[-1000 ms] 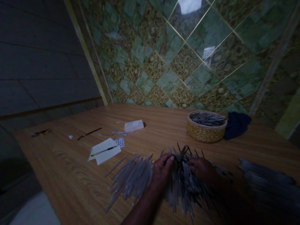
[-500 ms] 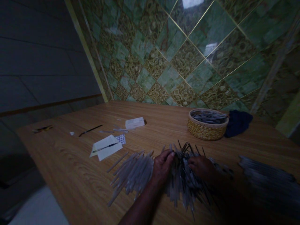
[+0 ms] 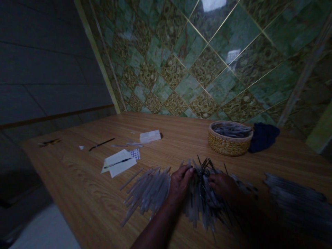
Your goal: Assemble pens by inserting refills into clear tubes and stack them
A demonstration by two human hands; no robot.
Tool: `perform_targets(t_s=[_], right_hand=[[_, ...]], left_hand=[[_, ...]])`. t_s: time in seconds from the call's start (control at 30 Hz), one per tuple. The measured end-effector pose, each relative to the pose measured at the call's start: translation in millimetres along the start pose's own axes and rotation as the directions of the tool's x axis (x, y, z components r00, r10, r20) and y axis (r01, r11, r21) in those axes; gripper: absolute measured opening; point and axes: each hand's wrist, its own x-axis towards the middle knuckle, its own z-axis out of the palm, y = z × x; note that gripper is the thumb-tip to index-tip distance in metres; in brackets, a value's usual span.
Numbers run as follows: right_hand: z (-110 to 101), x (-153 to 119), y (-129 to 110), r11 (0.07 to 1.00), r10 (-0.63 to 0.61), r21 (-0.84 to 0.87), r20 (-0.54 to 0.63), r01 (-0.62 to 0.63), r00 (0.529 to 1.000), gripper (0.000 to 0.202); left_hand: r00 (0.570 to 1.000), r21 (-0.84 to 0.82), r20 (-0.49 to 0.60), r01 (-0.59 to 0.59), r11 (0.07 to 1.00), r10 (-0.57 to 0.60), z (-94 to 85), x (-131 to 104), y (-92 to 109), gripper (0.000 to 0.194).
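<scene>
Green-tiled wall [image 3: 160, 86] backs a wooden table [image 3: 85, 183]; at five o'clock I have left hand [image 3: 179, 180] and right hand [image 3: 221, 184] curled nearly closed among slender sticks [image 3: 193, 209], contents unclear; sticks look light, stiff, slippery; best pinched mid-length.

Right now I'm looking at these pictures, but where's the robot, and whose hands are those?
There's no robot! These are one person's bare hands. Every picture comes from a camera worn on their head, looking forward and down. The left hand and right hand are at a heap of thin dark and pale sticks; it's too dark to tell exactly what the fingers hold. On the wooden table you can also see papers with a pen on top, a white box, and a woven basket beside dark blue cloth.
</scene>
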Motion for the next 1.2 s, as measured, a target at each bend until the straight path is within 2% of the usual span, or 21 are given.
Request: perform_targets(t_s=[0.17,0.37,0.87,1.2], right_hand=[[0.2,0.1,0.1,1.0,0.001,0.003,-0.001,-0.001,1.0,0.019],[0.9,0.6,0.0,1.0,0.029,0.009,0.008,-0.029,1.0,0.02],[3.3,-0.5,0.9,0.999,0.002,0.047,-0.015,-0.002,1.0,0.019],[5.0,-1.2,-0.1,1.0,0.001,0.016,-0.026,0.0,1.0,0.019]], left_hand=[[1.0,0.048,-0.02,0.005,0.999,-0.004,0.2,0.6,-1.0,0.028],[1.0,0.024,0.002,-0.009,1.0,0.009,0.4,-0.2,-2.8,0.027],[1.0,0.066,0.015,-0.013,0.998,0.012,-0.4,0.1,-6.0,0.026],[1.0,0.05,-0.012,-0.026,0.998,0.027,1.2,0.0,-2.6,0.024]])
